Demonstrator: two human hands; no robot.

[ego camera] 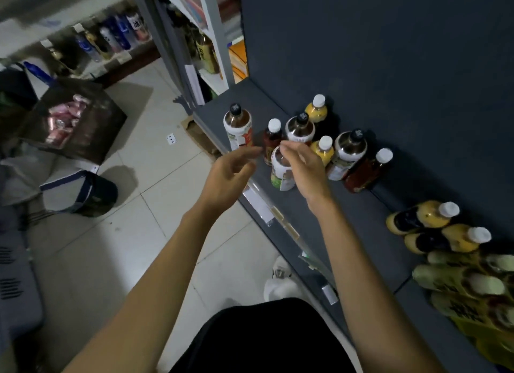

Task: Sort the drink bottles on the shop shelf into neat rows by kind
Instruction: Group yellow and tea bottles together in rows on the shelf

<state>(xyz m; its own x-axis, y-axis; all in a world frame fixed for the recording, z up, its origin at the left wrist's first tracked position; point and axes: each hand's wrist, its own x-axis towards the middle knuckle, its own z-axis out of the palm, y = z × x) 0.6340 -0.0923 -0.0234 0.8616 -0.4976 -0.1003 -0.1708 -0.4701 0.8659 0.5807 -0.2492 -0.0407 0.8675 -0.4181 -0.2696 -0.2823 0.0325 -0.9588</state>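
Note:
A mixed group of bottles stands on the dark shelf (358, 222). It holds three black-capped tea bottles (237, 125) with white labels, two dark red bottles (367, 169) and two yellow juice bottles (324, 150) with white caps. My right hand (303, 166) curls its fingers over the top of a further white-and-green-labelled tea bottle (279, 175) at the front of the group, and the cap is hidden. My left hand (233, 169) hovers just left of it over the shelf's front edge, fingers relaxed and holding nothing. More yellow bottles (425, 217) and pale green bottles (459, 278) are packed at the right.
A clear price-tag rail (267, 205) runs along the shelf's front edge. On the tiled floor sit an open cardboard box of pink packs (75, 119) and a dark bag (83, 191). Another shelf with blue bottles (111, 38) is far left. My white shoe (281, 283) is below the shelf.

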